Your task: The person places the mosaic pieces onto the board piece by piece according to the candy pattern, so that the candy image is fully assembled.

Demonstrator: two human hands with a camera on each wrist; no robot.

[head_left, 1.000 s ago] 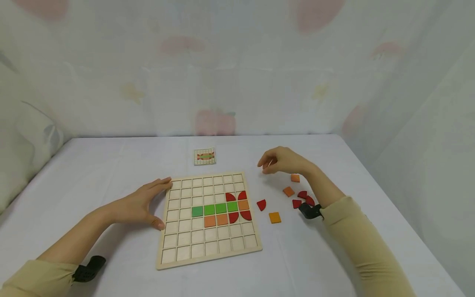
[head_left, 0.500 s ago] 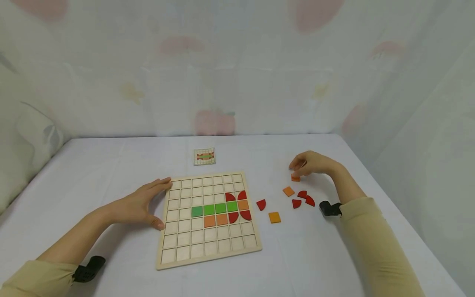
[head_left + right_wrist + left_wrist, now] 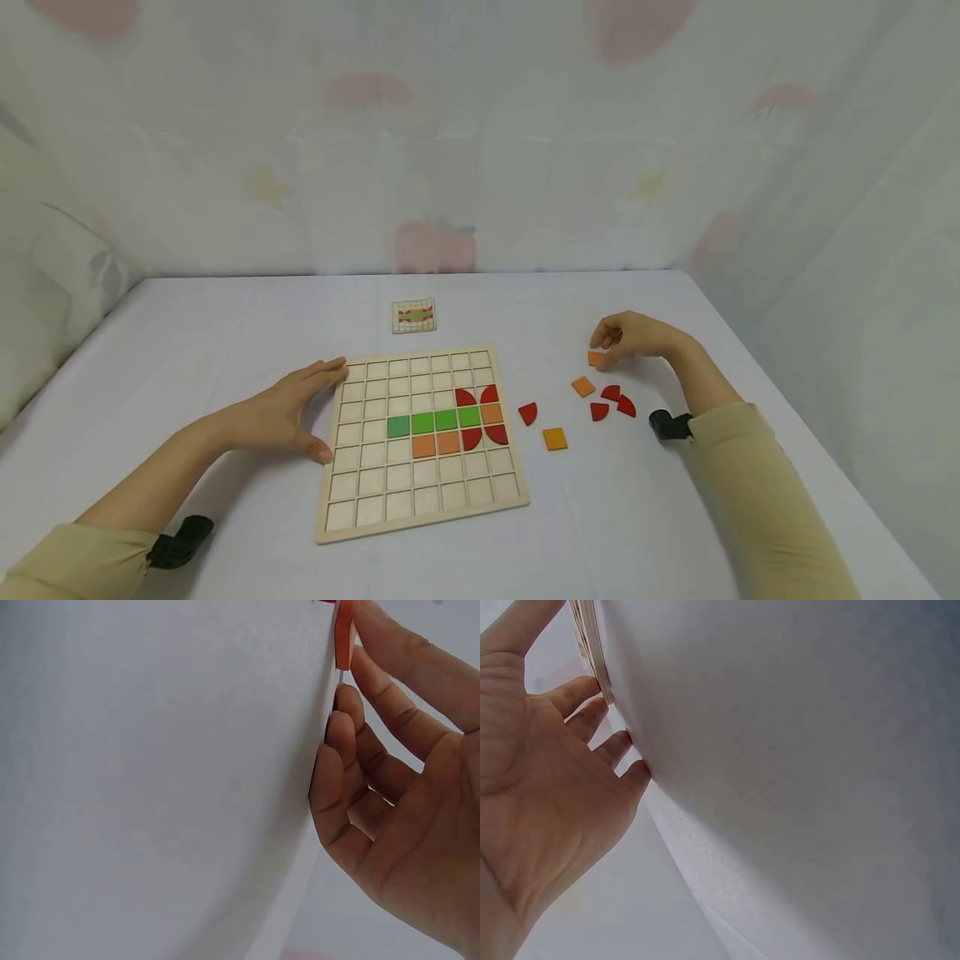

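Board on counter, pattern partly laid: 4 green squares in row, 3 orange squares, 4 red quarter-rounds at right end.

Left end of pattern looks not yet built, judging by reference card.

Right hand pinching orange square, tile at counter level right of board.

Left hand flat, fingers straight, steadying board's left edge.

Loose nearby: 2 orange squares, 4 red quarter-rounds.

The pale wooden board carries a row of green squares, orange squares and dark red quarter-rounds. Loose orange tiles and red pieces lie on the white tablecloth (the backdrop has faint pink blotches), and both sleeves are beige.
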